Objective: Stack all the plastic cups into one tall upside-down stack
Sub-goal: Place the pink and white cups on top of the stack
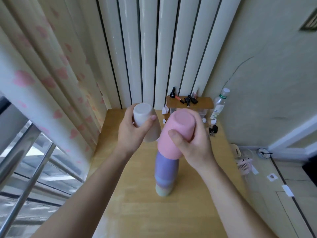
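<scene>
Stacking in progress: right hand (193,143) grips the inverted pink cup (175,133) seating onto the stack (165,172) at table (137,212) centre, while left hand (135,133), at ten o'clock, clasps the inverted beige cup (145,120), apparently next, requiring alignment above.

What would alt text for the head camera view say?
Right hand lowers an upside-down pink cup onto a tall stack of cups on a wooden table; left hand holds an upside-down white cup beside it.
</scene>
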